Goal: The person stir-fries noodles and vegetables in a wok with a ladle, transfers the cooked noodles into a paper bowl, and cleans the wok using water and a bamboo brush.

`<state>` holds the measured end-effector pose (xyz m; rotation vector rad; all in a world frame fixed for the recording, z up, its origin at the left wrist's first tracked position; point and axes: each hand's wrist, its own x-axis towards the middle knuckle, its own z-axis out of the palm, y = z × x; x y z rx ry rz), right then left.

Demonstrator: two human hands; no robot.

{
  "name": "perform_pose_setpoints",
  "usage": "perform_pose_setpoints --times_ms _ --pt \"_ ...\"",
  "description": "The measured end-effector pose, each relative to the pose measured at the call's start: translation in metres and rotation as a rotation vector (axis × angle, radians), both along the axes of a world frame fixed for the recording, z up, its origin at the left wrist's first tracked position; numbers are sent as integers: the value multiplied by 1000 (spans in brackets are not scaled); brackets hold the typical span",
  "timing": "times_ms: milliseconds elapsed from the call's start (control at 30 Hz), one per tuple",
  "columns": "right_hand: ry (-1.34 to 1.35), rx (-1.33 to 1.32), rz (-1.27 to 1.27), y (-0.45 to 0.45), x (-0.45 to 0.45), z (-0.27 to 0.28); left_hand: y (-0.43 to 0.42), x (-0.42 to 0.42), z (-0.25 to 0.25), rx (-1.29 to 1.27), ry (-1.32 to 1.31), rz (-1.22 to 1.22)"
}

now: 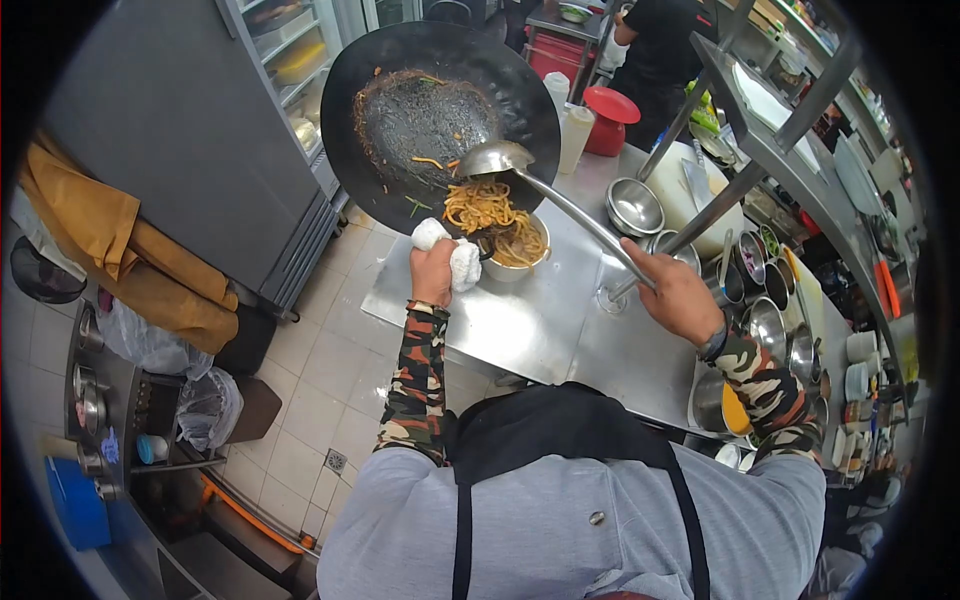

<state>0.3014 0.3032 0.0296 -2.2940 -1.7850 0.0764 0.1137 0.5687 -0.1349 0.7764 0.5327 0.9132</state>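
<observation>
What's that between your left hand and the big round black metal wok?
A bunched white cloth lies between the left hand and the wok, as the head view shows.

Glossy metal ladle (497, 156), rough-looking cloth (465, 266)

Bright light leaves white glare on the steel counter (545, 320) (the view bows, fisheye-like, toward black corners).
</observation>
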Motion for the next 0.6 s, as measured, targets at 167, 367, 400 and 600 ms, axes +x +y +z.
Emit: perform_pose_setpoints --times_ms 167,367,400,600 --pt "14 -130 -36 -30 -19 27 -4 9 1 -1 -10 66" --pt "98 -86 -54 -69 -35 38 8 18 -5 69 -2 68" --pt "99 -85 -62 -72 -35 39 9 21 -7 92 -13 76" --pt "184 -114 -69 -84 -37 45 18 21 -13 100 -4 101"
